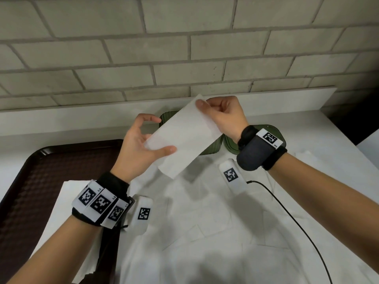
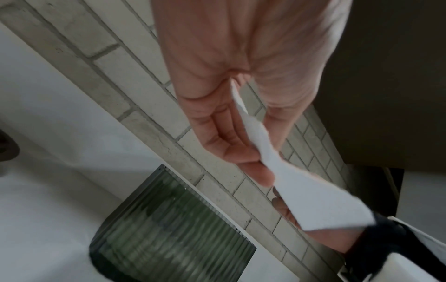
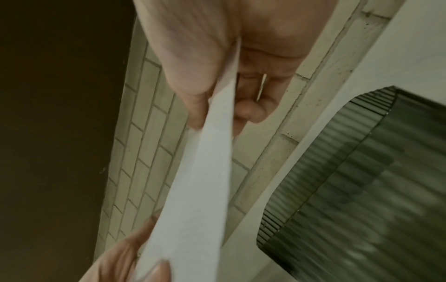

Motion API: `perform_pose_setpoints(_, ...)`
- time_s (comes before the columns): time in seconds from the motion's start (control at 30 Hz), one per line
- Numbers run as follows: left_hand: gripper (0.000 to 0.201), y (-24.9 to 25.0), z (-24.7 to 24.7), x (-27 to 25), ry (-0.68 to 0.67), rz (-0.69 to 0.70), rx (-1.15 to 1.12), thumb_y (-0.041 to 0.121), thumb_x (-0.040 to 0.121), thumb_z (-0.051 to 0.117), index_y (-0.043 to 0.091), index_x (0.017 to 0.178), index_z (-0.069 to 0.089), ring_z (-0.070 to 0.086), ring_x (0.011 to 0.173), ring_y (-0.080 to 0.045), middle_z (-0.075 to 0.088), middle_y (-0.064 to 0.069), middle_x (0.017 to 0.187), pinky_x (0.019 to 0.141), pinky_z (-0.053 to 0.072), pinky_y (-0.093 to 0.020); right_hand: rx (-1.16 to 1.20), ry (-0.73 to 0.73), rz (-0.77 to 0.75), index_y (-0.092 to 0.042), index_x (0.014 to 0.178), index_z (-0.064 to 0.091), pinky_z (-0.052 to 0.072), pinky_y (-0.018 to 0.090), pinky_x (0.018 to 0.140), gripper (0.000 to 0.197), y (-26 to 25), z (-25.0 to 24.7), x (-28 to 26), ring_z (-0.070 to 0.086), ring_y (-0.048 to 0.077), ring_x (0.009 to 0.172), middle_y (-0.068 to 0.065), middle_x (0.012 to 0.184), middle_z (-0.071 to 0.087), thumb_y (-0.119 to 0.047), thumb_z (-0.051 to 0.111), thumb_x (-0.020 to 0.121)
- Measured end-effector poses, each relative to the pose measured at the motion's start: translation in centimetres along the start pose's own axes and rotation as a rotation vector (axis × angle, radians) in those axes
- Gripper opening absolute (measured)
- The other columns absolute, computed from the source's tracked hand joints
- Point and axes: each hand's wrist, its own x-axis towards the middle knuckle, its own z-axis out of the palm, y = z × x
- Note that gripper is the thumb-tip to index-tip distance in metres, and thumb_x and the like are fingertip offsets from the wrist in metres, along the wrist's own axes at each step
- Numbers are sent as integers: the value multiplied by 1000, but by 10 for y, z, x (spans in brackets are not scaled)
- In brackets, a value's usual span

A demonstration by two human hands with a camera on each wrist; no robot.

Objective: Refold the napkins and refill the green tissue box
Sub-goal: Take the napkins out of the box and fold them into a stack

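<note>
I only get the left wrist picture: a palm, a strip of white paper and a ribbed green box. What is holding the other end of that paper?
Observer: The right hand pinches the far corner of the napkin, above the green tissue box.
Operator: Is that the only napkin?
Observer: No, loose napkins lie spread over the counter below both hands.
Operator: Anything else lying there?
Observer: A dark brown tray sits at the left end of the counter.
</note>
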Motion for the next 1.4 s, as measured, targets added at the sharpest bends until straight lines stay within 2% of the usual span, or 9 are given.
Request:
perform_pose_setpoints(0.2,39,-3,-13,51,228,128,26,-4,80,71,15,99,43,68,71,-27,66,-12,84,57,54,-31,-146,129,12,-12,49,51,34,21,59,46,17,-15,36,36,5,50,-13,48,41,-30,69,88)
perform_pose_setpoints(0.37,25,-18,-3,91,265,138,368,8,78,69,20,90,50,49,54,-24,51,-11,61,54,41,-22,-382,154,65,-21,97,60,49,20,62,16,28,-23,64,56,11,57,-4,62,59,-27,69,85)
perform_pose_setpoints(0.5,7,-40,10,112,-6,29,694,8,86,67,14,86,67,60,74,-25,60,-9,82,73,49,-28,-674,-11,-74,-23,90,51,46,28,60,10,36,-26,62,46,17,47,-4,50,48,-15,55,86)
perform_pose_setpoints(0.63,15,-44,22,128,-265,-85,1077,17,87,67,5,97,66,61,91,-30,58,-13,101,87,51,-35,-1232,-248,-154,-31,96,66,28,37,94,21,42,-21,61,57,22,95,-6,87,63,-22,47,93)
perform_pose_setpoints(0.73,23,-35,33,132,-383,-142,1218,15,82,74,6,87,53,56,83,-25,49,-8,90,76,51,-33,-1486,-379,-109,-31,102,66,21,40,101,24,45,-15,59,48,22,107,2,100,62,-28,43,96)
perform_pose_setpoints(0.83,32,-33,47,134,-467,-188,1336,3,85,68,8,66,42,47,60,-18,42,-5,69,55,42,-28,-1660,-464,-64,-17,80,49,20,43,105,17,45,-6,59,47,25,108,0,79,51,-26,45,93)
perform_pose_setpoints(1.0,34,-36,56,138,-579,-243,1470,-2,86,60,9,60,41,38,52,-14,38,-5,62,42,30,-22,-1748,-607,1,-20,101,56,20,43,107,18,37,-1,61,46,25,116,1,95,49,-35,49,95)
perform_pose_setpoints(1.27,21,-29,67,135,-565,-128,1552,11,95,54,-4,109,60,60,90,-29,56,-13,95,67,43,-30,-1357,-691,54,-12,68,55,41,40,101,56,26,7,56,54,26,82,3,68,52,-47,27,102)
perform_pose_setpoints(1.4,36,-32,69,131,-637,-285,1401,16,101,34,-5,117,58,54,82,-25,56,-12,90,67,42,-29,-1394,-780,221,-7,125,59,11,40,121,74,34,11,51,41,25,134,19,131,57,-53,7,102)
